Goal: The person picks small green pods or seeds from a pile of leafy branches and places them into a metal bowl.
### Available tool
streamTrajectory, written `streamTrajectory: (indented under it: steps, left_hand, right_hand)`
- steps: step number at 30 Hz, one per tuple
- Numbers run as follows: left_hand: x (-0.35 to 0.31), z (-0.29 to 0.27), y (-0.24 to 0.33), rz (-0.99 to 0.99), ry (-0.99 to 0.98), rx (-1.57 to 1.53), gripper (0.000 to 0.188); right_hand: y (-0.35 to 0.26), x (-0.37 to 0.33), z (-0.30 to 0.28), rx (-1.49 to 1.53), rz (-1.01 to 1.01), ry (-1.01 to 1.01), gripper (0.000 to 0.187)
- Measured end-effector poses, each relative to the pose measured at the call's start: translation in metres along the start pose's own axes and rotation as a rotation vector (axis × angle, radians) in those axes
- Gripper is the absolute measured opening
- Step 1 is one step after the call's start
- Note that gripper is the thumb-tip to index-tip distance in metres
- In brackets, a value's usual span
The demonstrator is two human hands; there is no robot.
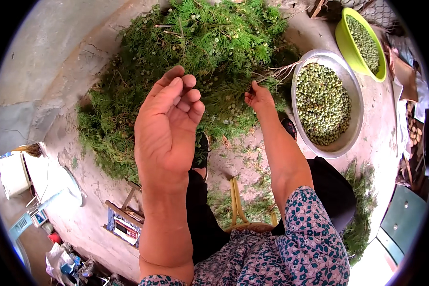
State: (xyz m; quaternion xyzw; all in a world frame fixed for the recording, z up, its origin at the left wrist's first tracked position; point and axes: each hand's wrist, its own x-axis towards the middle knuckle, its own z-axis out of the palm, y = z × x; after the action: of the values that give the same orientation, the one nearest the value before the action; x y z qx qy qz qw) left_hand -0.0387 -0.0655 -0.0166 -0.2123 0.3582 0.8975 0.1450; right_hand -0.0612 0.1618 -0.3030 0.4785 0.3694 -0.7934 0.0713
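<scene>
My left hand (169, 121) is raised in front of me, palm turned to the right. Its fingers are loosely curled, and nothing shows in the bare palm. Farther off, my right hand (260, 97) is closed at the near edge of a heap of green conifer branches (214, 35) dotted with small pale green cones. Whatever its fingers grip is too small or hidden to make out. Bare brown twigs (281, 72) stick out just beyond that hand. To its right stands a metal basin (359, 112) holding a heap of loose green cones (321, 100).
A lime-green tub (342, 35) of smaller green pieces stands behind the basin. A low wooden stool or rack (124, 214) sits on the floor at the left. Dark shoes (201, 150) show between heap and knees. Cut greenery (362, 209) lies at the right.
</scene>
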Motion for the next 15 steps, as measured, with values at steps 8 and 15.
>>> streamTrajectory:
  steps: [8, 15]
  left_hand:
    - [-0.004, 0.005, 0.009, 0.227, 0.031, 0.322, 0.016]
    - [0.007, -0.002, 0.005, 0.547, -0.076, 1.026, 0.023]
  right_hand:
    - [-0.021, -0.111, 0.055, -0.363, -0.335, -0.290, 0.014]
    - [-0.040, -0.189, 0.103, -0.759, -0.512, -0.441, 0.011]
